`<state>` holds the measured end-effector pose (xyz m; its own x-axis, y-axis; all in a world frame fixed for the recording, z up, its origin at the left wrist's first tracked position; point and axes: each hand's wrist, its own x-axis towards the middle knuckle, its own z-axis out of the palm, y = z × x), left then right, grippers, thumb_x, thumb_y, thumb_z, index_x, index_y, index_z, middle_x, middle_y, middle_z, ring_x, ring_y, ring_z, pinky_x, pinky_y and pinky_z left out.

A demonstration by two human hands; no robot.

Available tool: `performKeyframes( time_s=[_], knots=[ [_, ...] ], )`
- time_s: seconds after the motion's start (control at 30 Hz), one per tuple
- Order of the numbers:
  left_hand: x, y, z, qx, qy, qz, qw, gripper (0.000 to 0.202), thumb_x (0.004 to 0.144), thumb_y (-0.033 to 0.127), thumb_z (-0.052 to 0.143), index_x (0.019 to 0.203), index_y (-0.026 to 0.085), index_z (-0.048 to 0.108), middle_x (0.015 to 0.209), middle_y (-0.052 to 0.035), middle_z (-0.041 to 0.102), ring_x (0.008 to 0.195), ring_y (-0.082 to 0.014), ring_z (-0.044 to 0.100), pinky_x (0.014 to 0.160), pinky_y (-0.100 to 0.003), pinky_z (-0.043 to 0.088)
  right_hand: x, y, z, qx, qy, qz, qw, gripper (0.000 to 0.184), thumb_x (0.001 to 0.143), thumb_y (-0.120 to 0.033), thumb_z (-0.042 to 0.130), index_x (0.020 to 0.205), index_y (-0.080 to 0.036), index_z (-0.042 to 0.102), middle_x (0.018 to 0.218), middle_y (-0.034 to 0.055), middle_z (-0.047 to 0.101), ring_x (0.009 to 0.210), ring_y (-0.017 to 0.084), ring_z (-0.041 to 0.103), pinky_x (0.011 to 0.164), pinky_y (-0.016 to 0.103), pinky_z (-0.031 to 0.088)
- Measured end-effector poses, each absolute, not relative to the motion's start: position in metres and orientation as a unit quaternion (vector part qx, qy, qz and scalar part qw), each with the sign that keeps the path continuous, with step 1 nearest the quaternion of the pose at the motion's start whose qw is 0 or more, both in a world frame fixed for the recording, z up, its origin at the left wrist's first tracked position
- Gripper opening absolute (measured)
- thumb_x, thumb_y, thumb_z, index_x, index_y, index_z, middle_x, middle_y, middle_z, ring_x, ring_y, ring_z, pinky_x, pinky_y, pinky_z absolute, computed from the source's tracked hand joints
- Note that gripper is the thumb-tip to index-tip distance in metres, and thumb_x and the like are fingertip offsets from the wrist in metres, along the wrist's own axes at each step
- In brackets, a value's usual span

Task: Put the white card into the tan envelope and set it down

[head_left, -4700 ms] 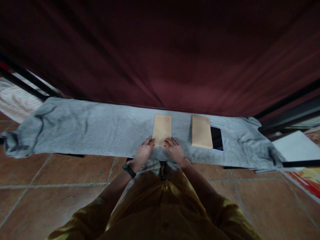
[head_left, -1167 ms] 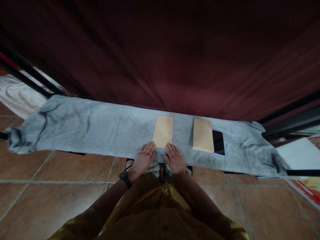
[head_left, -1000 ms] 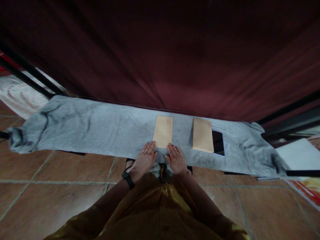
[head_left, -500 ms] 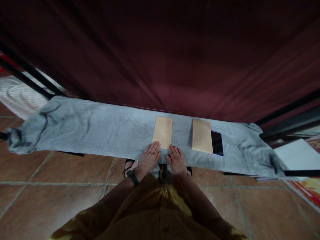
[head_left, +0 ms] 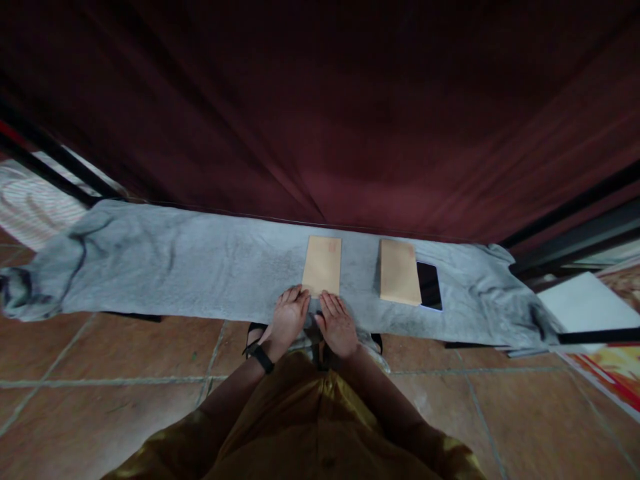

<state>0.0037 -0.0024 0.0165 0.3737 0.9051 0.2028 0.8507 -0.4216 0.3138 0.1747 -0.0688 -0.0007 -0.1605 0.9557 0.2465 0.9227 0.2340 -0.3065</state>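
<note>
A brown paper envelope (head_left: 322, 263) with small red print lies flat on the grey cloth (head_left: 215, 267), its near edge toward me. My left hand (head_left: 290, 317) rests at its near left corner, fingers slightly bent and fingertips touching the edge. Over the near right part, my right hand (head_left: 338, 327) lies palm down with its fingers stretched out, tips on the near edge. Neither hand grips the envelope visibly. To the right is a stack of brown envelopes (head_left: 399, 270), partly covering a dark-screened phone (head_left: 430, 285).
A dark red curtain (head_left: 320, 133) hangs behind the cloth-covered narrow surface. Black metal bars (head_left: 575, 207) stand at both ends. White sheets (head_left: 590, 307) and a colourful printed sheet (head_left: 615, 373) are at the right. Below is a tiled floor (head_left: 150, 400).
My right hand has shifted left along the envelope's near edge, closer to my left hand. The left fingers are more bent. The whole view has shifted slightly.
</note>
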Motion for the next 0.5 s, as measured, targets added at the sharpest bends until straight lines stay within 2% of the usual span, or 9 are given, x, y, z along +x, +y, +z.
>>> performKeyframes(
  time_s=[0.1,0.17,0.23,0.37,0.43,0.5],
  knots=[
    [0.010,0.006,0.021,0.802,0.555,0.194,0.105,0.034,0.104,0.027,0.051,0.131,0.016,0.070,0.126,-0.0160,0.072,0.119,-0.0310,0.066,0.107,-0.045,0.051,0.171,-0.067,-0.002,-0.622,-0.756,0.050,0.198,0.051,0.110,-0.031,0.050,0.157,-0.010,0.053,0.165,0.0128,0.050,0.154,0.026,0.047,0.130,0.045,0.035],
    [0.014,0.011,0.023,0.776,0.584,0.204,0.125,0.039,0.100,0.026,0.059,0.136,0.015,0.064,0.123,-0.0162,0.071,0.118,-0.0314,0.065,0.106,-0.045,0.050,0.171,-0.067,-0.003,-0.623,-0.753,0.052,0.205,0.050,0.110,-0.030,0.050,0.157,-0.012,0.054,0.165,0.0118,0.050,0.152,0.026,0.049,0.130,0.045,0.036],
    [0.019,0.017,0.025,0.744,0.611,0.217,0.161,0.042,0.094,0.024,0.066,0.134,0.014,0.063,0.120,-0.0163,0.071,0.118,-0.0321,0.065,0.106,-0.045,0.049,0.171,-0.067,-0.005,-0.625,-0.750,0.054,0.212,0.050,0.109,-0.029,0.051,0.156,-0.012,0.054,0.164,0.0119,0.051,0.152,0.025,0.050,0.129,0.045,0.036],
    [0.024,0.032,0.029,0.613,0.640,0.310,0.343,0.037,0.076,0.015,0.077,0.111,0.018,0.066,0.101,-0.0100,0.073,0.112,-0.0318,0.069,0.102,-0.043,0.050,0.170,-0.066,-0.004,-0.636,-0.739,0.057,0.217,0.049,0.108,-0.025,0.053,0.155,-0.013,0.056,0.162,0.0125,0.054,0.151,0.024,0.050,0.129,0.044,0.037],
    [0.025,0.038,0.032,0.539,0.634,0.351,0.429,0.033,0.069,0.014,0.077,0.099,0.020,0.064,0.085,-0.0035,0.071,0.098,-0.0295,0.072,0.093,-0.041,0.053,0.169,-0.065,0.000,-0.640,-0.735,0.058,0.217,0.048,0.107,-0.023,0.053,0.153,-0.013,0.058,0.160,0.0124,0.056,0.150,0.024,0.052,0.129,0.044,0.037],
    [0.026,0.039,0.034,0.509,0.616,0.372,0.472,0.028,0.070,0.018,0.075,0.093,0.022,0.061,0.078,0.0002,0.069,0.085,-0.0255,0.072,0.084,-0.039,0.056,0.166,-0.062,0.006,-0.644,-0.731,0.057,0.216,0.046,0.106,-0.021,0.053,0.151,-0.013,0.060,0.157,0.0126,0.060,0.145,0.024,0.056,0.127,0.043,0.039]
  ],
)
